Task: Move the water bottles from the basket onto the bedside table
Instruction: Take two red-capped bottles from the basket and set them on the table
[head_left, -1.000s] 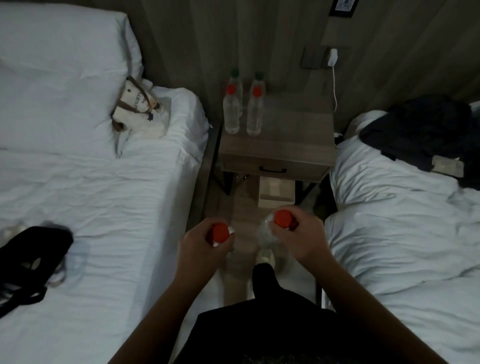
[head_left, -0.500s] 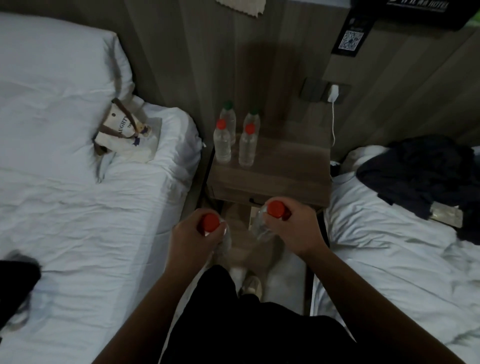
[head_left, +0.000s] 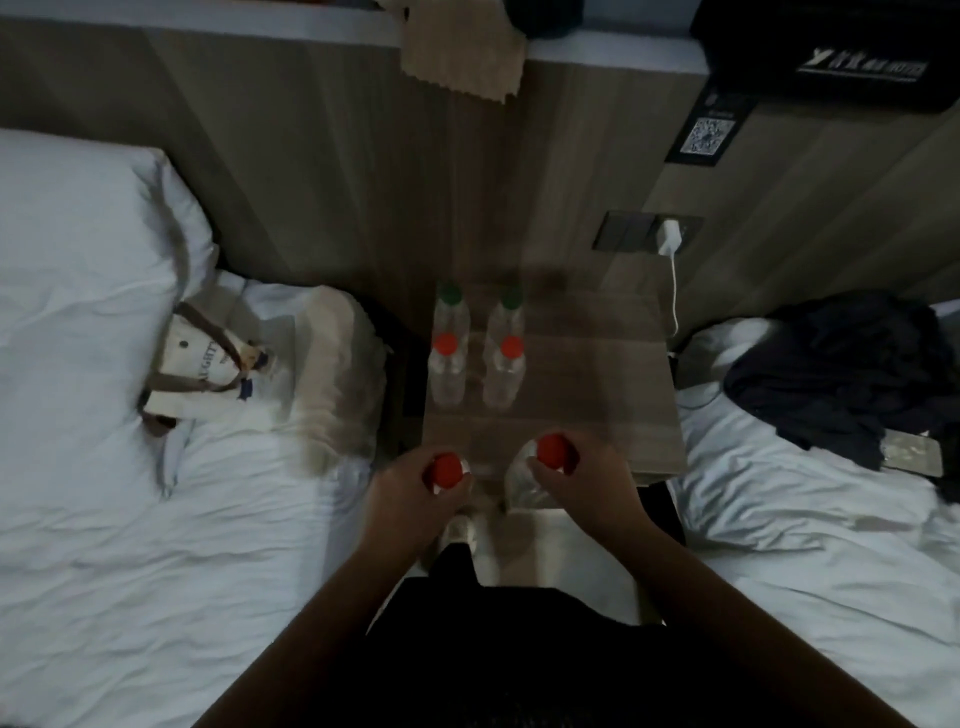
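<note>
The left hand (head_left: 415, 499) and right hand (head_left: 589, 486) each grip a bottle (head_left: 519, 480) at the neck; thin plastic, likely slippery and heavy; table (head_left: 597, 395) at 12 o'clock.

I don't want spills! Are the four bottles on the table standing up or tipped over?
Standing up. All four bottles sit tall on the table, tops up; none lies on its side.

Six water bottles (head_left: 448, 374) showed: two green-capped, four red-capped. There was one bedside table (head_left: 597, 395), two beds (head_left: 156, 545), one tote bag (head_left: 208, 364), one charger (head_left: 670, 236) — and two hands, the left hand (head_left: 410, 499) and the right hand (head_left: 587, 483).
</note>
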